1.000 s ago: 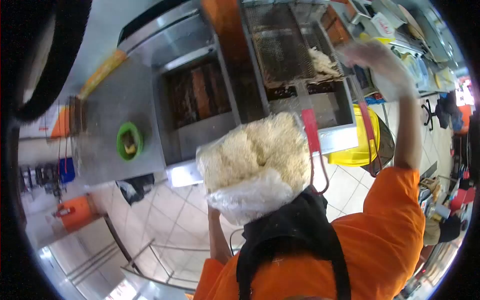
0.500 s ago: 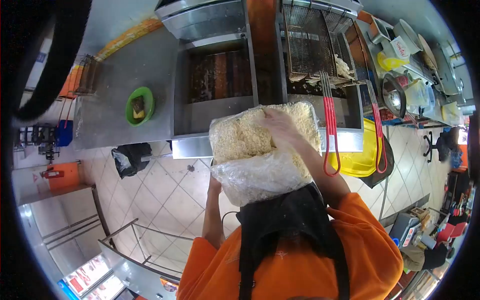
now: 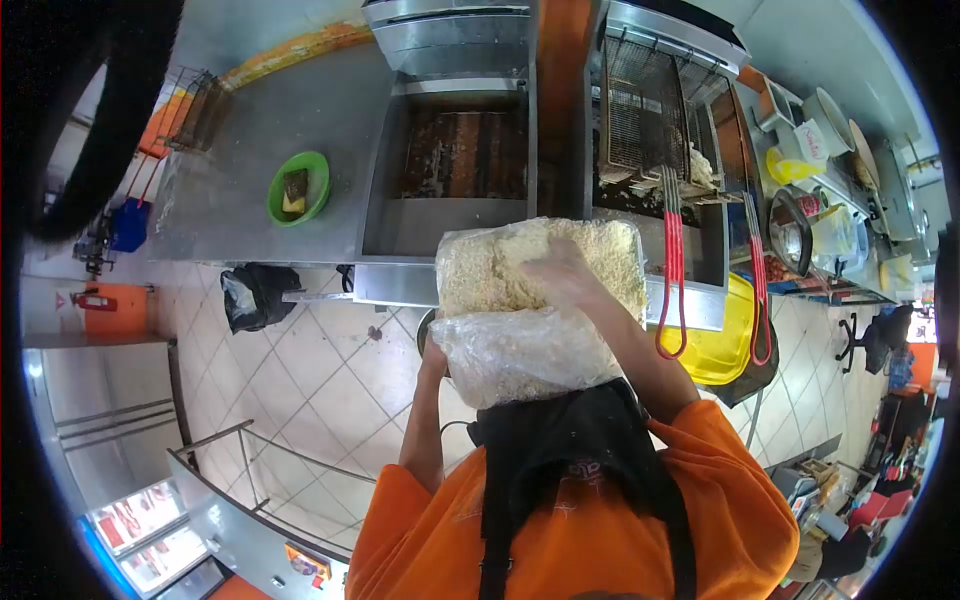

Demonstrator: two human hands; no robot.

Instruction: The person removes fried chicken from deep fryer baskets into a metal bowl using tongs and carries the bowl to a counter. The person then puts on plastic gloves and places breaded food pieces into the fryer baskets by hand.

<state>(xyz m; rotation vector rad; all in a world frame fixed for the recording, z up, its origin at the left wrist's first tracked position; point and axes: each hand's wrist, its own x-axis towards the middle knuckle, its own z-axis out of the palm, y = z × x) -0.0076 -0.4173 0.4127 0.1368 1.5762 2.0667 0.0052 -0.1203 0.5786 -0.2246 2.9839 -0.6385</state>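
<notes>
A pale yellow, grainy block (image 3: pixel 500 275) in clear plastic wrap (image 3: pixel 525 350) is in front of my apron, at the fryer's front edge. The wrap is folded back toward me, so the crumbly top is bare. My left hand (image 3: pixel 434 358) holds the block's lower left side, its fingers partly hidden beneath. Over the bare top lies my right hand (image 3: pixel 565 270), smeared by motion, so its fingers cannot be made out.
Ahead is a fryer tank (image 3: pixel 455 155) with dark residue. Wire fryer baskets (image 3: pixel 645 110) with long red handles (image 3: pixel 672 270) sit to the right, above a yellow tub (image 3: pixel 715 340). A green bowl (image 3: pixel 315 180) stands on the steel counter (image 3: pixel 235 220) at left.
The camera view has shifted, moving the fryer and counter rightward in the picture. My right hand has moved slightly nearer me on the block; my left hand keeps its hold.
</notes>
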